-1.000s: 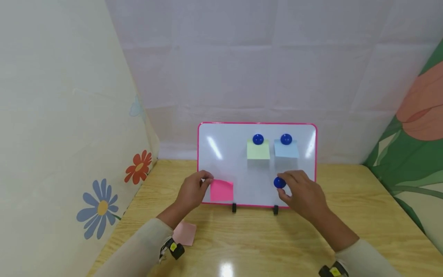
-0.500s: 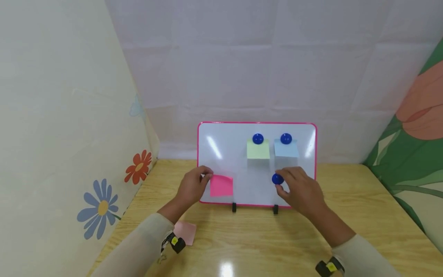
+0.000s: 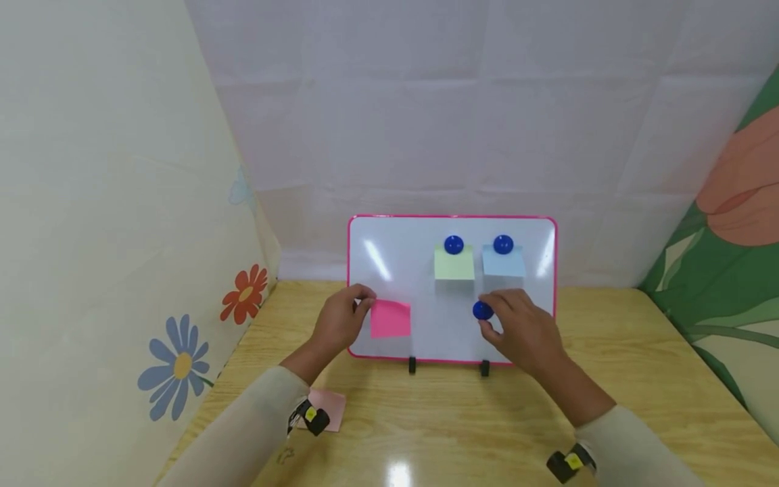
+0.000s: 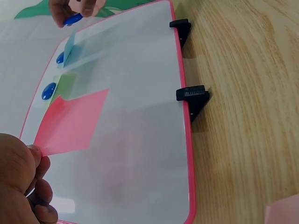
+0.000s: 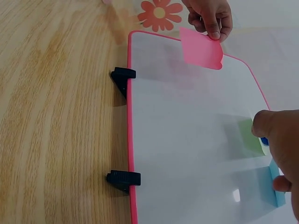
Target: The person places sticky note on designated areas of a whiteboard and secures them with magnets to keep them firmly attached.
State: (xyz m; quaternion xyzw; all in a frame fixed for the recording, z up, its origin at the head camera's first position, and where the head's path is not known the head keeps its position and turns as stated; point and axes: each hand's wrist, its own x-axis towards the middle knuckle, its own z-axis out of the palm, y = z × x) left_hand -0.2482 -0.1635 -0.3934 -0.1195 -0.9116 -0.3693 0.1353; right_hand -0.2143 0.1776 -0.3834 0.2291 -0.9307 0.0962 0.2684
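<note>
My left hand [image 3: 338, 319] pinches a bright pink sticky note [image 3: 391, 319] by its upper left corner, in front of the lower left of a pink-framed whiteboard [image 3: 426, 291]. The note's free edge stands off the board in the left wrist view [image 4: 74, 123]. My right hand [image 3: 526, 331] pinches a round blue magnet [image 3: 483, 310] between thumb and fingers, before the board's lower right half. On the board hang a green sticky note [image 3: 454, 265] and a blue sticky note [image 3: 504, 262], each under a round blue magnet at its top edge.
Two black clip feet [image 3: 412, 365] hold the whiteboard up on the wooden table [image 3: 438, 419]. A pale pink sticky note [image 3: 331, 408] lies on the table by my left wrist. A white cloth backdrop [image 3: 426, 135] hangs behind, with flower-patterned panels at both sides.
My left hand has risen a little with the bright pink note. My right hand has shifted up and left with the magnet. The board and its two notes have stayed put.
</note>
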